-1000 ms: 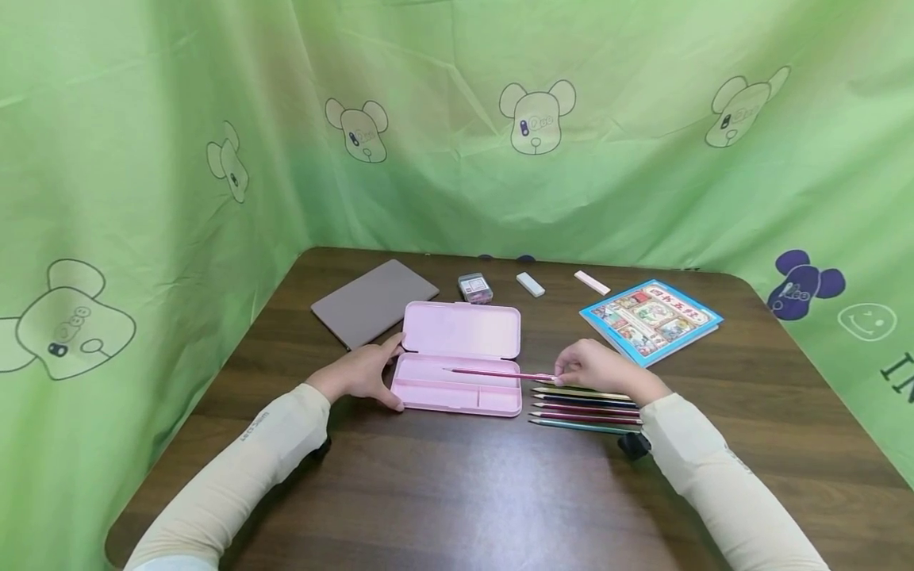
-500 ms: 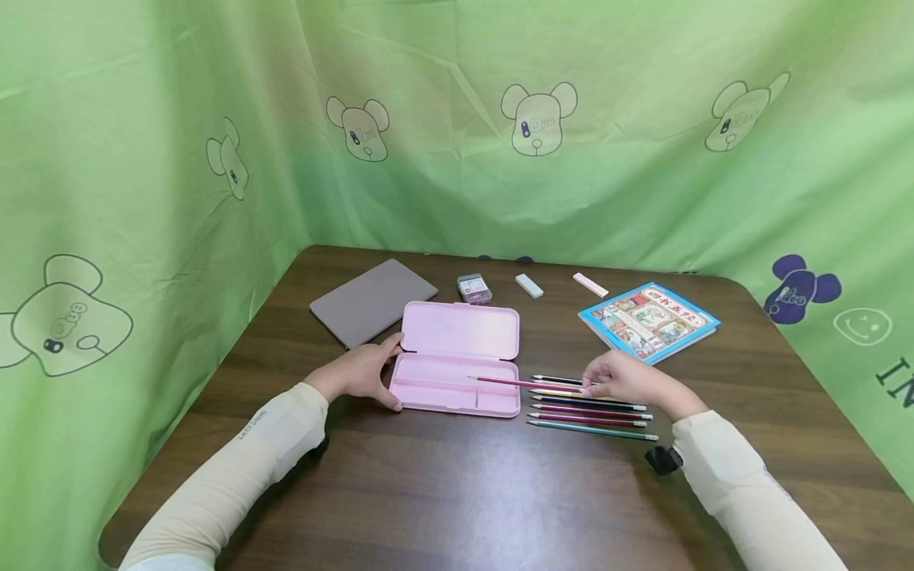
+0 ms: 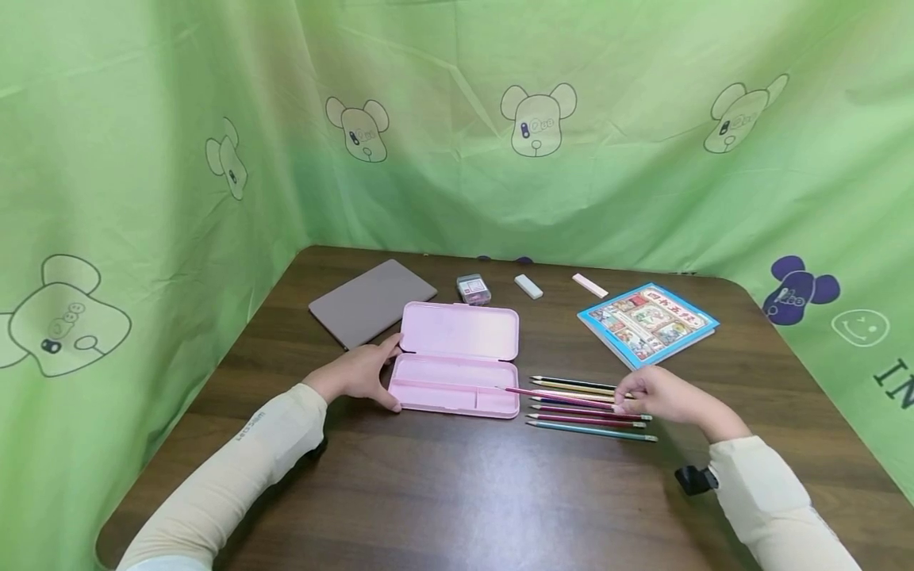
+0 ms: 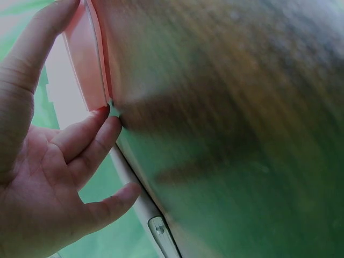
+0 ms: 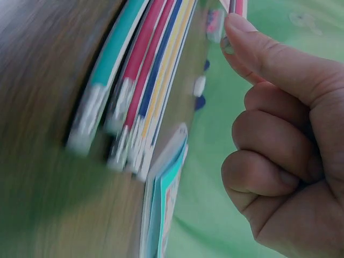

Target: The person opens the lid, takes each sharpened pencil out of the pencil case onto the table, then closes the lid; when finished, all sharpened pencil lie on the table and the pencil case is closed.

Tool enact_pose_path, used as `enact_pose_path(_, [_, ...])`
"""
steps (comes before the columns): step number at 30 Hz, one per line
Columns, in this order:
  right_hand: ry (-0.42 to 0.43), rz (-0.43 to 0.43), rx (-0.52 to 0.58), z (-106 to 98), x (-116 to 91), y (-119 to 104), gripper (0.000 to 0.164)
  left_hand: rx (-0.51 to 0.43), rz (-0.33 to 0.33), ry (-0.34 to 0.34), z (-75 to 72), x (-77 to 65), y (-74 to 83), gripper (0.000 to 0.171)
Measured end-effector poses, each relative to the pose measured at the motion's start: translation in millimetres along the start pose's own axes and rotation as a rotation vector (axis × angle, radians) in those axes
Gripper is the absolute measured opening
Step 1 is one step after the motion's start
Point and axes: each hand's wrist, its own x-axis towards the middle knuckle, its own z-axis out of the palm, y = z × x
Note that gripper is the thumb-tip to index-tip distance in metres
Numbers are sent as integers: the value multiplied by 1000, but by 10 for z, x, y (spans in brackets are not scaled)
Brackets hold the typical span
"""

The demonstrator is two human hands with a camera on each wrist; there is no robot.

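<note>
A pink pencil case (image 3: 435, 369) lies opened out on the table, its lid (image 3: 460, 331) folded back. My left hand (image 3: 359, 373) holds its left end, thumb at the front corner and fingers toward the hinge; in the left wrist view the fingertips touch the case's end. Between thumb and index finger, my right hand (image 3: 664, 401) pinches a red pencil (image 3: 560, 397) near its rear end. The pencil's point reaches toward the right edge of the case. Under it lies a row of several pencils, with a teal pencil (image 3: 589, 431) nearest me.
Behind the case lie a grey flat laptop-like slab (image 3: 374, 303), a small clear box (image 3: 474, 289), a white block (image 3: 528, 286) and a pink-and-white strip (image 3: 589, 285). A blue-bordered picture book (image 3: 648, 323) lies at the back right. Green cloth (image 3: 443, 190) hangs around the table (image 3: 457, 492).
My right hand has drawn the red pencil to the right and toward me, from over the case to over the pencil row. The left hand and the case have stayed in place.
</note>
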Motion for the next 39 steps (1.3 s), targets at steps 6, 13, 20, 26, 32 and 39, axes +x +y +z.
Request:
enact_pose_path(6, [-14, -10, 29, -53, -190, 84, 11, 10, 3, 6, 0, 9, -14, 122])
enact_pose_path(13, [-31, -31, 56, -67, -331, 129, 9, -4, 2, -3, 8, 13, -16, 122])
enact_pose_path(20, [-91, -16, 94, -23, -383, 171, 9, -4, 6, 3, -2, 7, -10, 121])
enact_pose_path(26, [-117, 32, 113, 58, -408, 206, 10, -1, 7, 2, 3, 3, -12, 121])
enact_pose_path(32, [-101, 48, 96, 104, -407, 249, 9, -7, 0, 1, -10, -7, -4, 120])
enact_pose_path(39, [-57, 146, 89, 67, -429, 213, 17, -1, 3, -1, -5, 3, 3, 120])
